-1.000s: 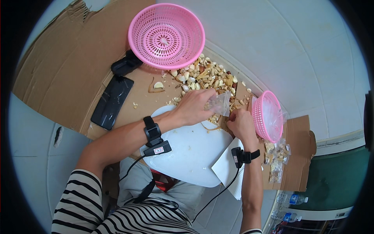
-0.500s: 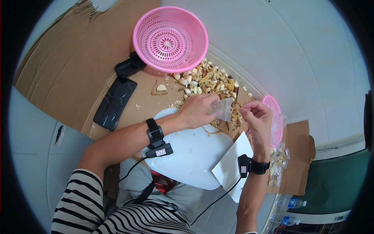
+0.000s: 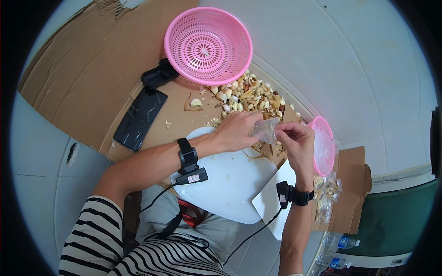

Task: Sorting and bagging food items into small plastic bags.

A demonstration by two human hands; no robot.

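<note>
My left hand [image 3: 237,132] is closed around a small clear plastic bag [image 3: 266,130], its open end toward the right. Fingers of my right hand [image 3: 297,141] are pinched at the bag's right edge; whether they grip the plastic or a small piece of food is hidden. Behind both hands spreads a pile of dried foods [image 3: 251,94], with pale cloves or nuts and yellowish-brown strips. A white rounded board [image 3: 225,184] lies below my left wrist, and a white spiral notebook [image 3: 274,202] is partly under my right forearm.
A large pink basket [image 3: 208,46] stands behind the pile, a smaller pink basket [image 3: 323,147] with plastic bags at right. Filled clear packets [image 3: 326,193] rest on cardboard [image 3: 350,188]. A black phone [image 3: 140,118] and black case [image 3: 159,73] lie at left. Plastic bottles [image 3: 345,242] are at lower right.
My right hand has moved left from over the pile to the mouth of the plastic bag. My left hand stays around the bag. The whole view has shifted slightly.
</note>
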